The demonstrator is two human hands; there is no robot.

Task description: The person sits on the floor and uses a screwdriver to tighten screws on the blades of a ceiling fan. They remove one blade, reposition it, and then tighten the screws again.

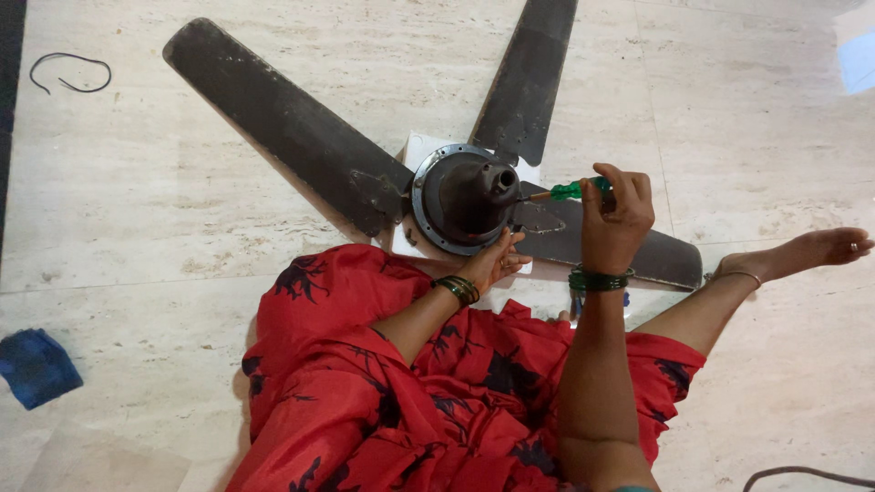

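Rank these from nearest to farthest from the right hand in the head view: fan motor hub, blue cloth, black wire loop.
From the right hand:
1. Fan motor hub, just left of it.
2. Black wire loop, top-left corner of the floor.
3. Blue cloth, lower-left edge, slightly farther.

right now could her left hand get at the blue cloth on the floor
Probably not without leaning. The left hand rests against the fan motor housing, while the blue cloth lies far off to her left on the floor, with nothing between them.

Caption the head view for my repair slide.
Right hand holds green-handled screwdriver at ceiling fan; left hand steadies it.
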